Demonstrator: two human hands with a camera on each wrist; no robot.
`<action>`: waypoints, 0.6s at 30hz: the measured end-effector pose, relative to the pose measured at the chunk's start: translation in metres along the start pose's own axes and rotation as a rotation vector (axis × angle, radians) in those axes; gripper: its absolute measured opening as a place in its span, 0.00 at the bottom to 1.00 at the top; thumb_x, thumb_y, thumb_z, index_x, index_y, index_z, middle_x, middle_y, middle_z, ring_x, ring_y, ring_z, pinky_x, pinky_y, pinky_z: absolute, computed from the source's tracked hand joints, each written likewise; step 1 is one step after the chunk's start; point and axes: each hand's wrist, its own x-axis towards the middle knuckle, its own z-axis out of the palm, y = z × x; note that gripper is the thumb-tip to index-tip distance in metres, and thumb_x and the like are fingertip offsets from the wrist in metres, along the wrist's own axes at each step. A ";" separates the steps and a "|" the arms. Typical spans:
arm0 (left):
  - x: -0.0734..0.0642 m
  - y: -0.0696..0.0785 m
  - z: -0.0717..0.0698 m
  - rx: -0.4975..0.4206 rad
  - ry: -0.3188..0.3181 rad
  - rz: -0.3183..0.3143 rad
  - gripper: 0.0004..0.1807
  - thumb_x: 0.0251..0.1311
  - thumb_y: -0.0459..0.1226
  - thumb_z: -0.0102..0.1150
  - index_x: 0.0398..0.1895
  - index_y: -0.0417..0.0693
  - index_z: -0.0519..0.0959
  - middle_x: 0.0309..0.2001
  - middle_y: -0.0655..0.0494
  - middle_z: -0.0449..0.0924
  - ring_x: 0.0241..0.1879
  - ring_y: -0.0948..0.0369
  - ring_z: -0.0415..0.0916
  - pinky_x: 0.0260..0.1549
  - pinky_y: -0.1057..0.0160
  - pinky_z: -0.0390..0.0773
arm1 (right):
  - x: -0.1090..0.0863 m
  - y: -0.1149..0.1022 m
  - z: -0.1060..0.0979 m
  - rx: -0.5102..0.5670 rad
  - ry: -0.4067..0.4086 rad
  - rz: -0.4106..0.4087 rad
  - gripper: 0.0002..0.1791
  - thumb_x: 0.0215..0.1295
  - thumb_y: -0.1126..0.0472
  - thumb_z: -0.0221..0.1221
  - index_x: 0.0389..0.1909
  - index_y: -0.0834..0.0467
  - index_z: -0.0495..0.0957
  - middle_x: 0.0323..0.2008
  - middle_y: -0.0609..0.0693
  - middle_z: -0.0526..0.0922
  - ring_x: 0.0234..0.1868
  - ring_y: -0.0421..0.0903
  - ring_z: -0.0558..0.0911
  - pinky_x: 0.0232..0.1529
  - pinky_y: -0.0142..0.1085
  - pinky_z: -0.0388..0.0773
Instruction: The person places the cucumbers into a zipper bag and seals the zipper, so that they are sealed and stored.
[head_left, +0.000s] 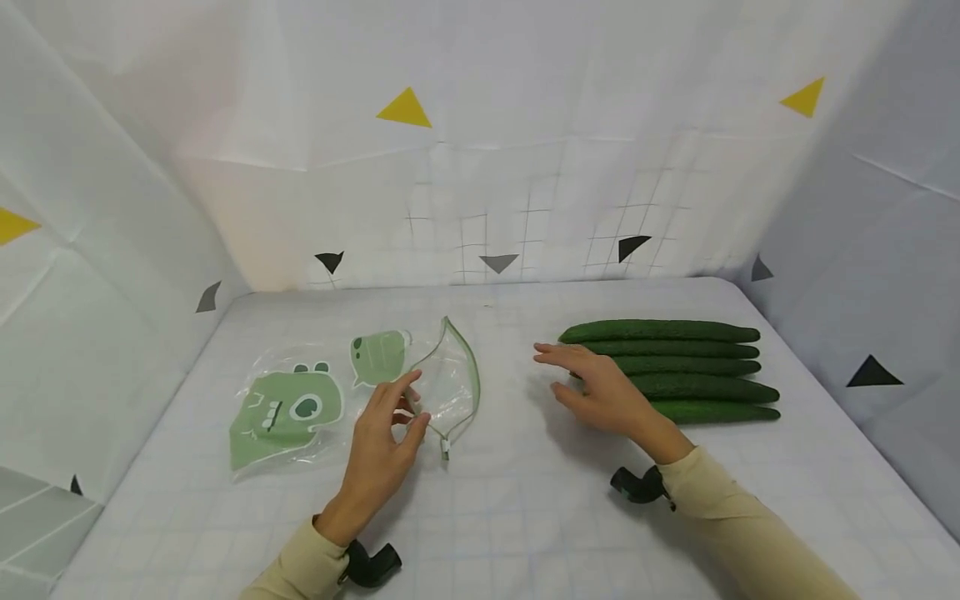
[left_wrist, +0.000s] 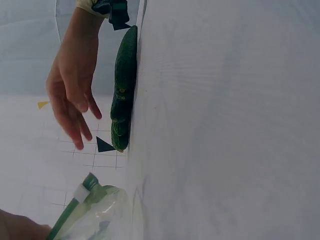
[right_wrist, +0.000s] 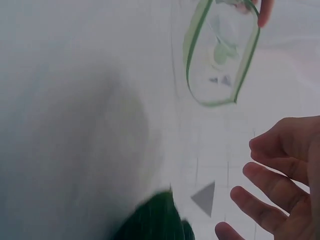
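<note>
A clear zip bag (head_left: 459, 392) with green cartoon prints lies on the left of the table, its green-edged mouth spread wide toward the right. My left hand (head_left: 386, 442) pinches one edge of that mouth between thumb and fingers; in the right wrist view some of its fingertips show behind the clear plastic. Several long green cucumbers (head_left: 682, 386) lie side by side on the right. Over their left ends hovers my right hand (head_left: 600, 392), fingers spread and relaxed, holding nothing. The left wrist view shows this hand apart from the cucumbers (left_wrist: 125, 85).
The table (head_left: 510, 517) has a white, faintly gridded cover. White sheets with yellow and dark triangles form a back wall (head_left: 487, 183) and side walls. A black camera mount (head_left: 637, 485) sits at the right wrist, another (head_left: 372, 567) at the left.
</note>
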 end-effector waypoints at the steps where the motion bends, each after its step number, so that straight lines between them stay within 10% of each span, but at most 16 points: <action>1: 0.000 0.000 0.000 0.000 -0.003 -0.002 0.33 0.61 0.22 0.69 0.70 0.43 0.74 0.44 0.49 0.75 0.43 0.57 0.80 0.40 0.56 0.85 | -0.005 0.002 -0.005 -0.018 0.003 0.011 0.29 0.67 0.73 0.64 0.69 0.59 0.76 0.70 0.55 0.74 0.70 0.55 0.72 0.51 0.53 0.77; 18: 0.000 -0.002 -0.004 0.021 -0.004 -0.036 0.33 0.61 0.24 0.70 0.70 0.44 0.74 0.44 0.51 0.75 0.44 0.59 0.79 0.40 0.55 0.85 | -0.087 0.027 -0.090 -0.321 0.029 0.093 0.31 0.60 0.73 0.70 0.66 0.62 0.78 0.61 0.61 0.81 0.50 0.57 0.84 0.35 0.48 0.77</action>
